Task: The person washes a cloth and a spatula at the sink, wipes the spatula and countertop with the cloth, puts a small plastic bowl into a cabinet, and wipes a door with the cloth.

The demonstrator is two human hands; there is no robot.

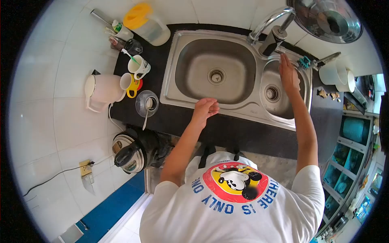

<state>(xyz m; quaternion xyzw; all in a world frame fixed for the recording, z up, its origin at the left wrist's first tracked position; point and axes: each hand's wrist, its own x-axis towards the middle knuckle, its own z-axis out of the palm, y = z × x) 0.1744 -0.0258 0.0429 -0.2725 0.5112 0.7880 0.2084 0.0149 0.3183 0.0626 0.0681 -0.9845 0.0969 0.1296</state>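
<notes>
My left hand [206, 109] hovers over the front rim of the steel sink's large basin [198, 52], its fingers loosely curved and apart, with nothing visible in them. My right hand [288, 75] reaches over the small basin [272, 109], fingers stretched toward its back edge. Just behind those fingertips stands a dark grey cylindrical piece [272, 42] beside the curved chrome tap [279, 14]. A small pale thing beside my right hand is mostly hidden by it. No running water is visible.
Left of the sink are a yellow-lidded jug [148, 28], a white cup [139, 67], a yellow mug [131, 84], a glass bowl with a spoon [146, 103] and a pale kettle [105, 90]. White containers [336, 77] and ginger-like pieces [324, 94] lie right. A metal lid [328, 20] leans behind.
</notes>
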